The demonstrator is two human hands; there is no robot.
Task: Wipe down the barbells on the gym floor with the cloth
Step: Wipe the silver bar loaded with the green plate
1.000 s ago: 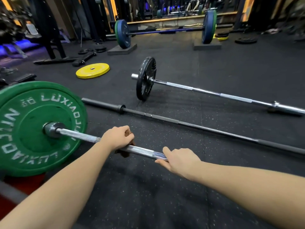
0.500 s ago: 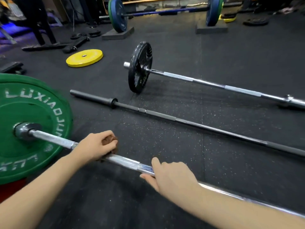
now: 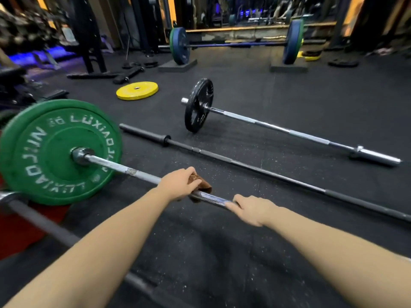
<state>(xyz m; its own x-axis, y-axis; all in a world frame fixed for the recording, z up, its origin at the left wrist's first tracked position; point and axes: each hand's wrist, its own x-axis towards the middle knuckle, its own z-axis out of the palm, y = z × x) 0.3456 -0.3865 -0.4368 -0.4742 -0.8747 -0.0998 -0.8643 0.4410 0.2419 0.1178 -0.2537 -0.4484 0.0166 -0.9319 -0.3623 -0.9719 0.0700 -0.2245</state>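
Observation:
A chrome barbell (image 3: 124, 168) with a green plate (image 3: 44, 150) lies on the black gym floor in front of me. My left hand (image 3: 178, 183) grips a brown cloth (image 3: 203, 184) wrapped round the bar's shaft. A short way to the right, my right hand (image 3: 251, 210) holds the same shaft, which my right forearm hides beyond the hand. Behind it lie a bare black bar (image 3: 244, 166) and a chrome barbell with a black plate (image 3: 278, 128).
A yellow plate (image 3: 137, 90) lies flat on the floor further back. A barbell with blue and green plates (image 3: 235, 43) rests on blocks by the mirror. Another dark bar (image 3: 55, 232) runs under my left arm, over a red mat (image 3: 20, 230). Racks and benches stand at left.
The left hand with the cloth slid left along the shaft toward the green plate, then back right toward my right hand. More of the cloth shows now. The right hand kept its hold.

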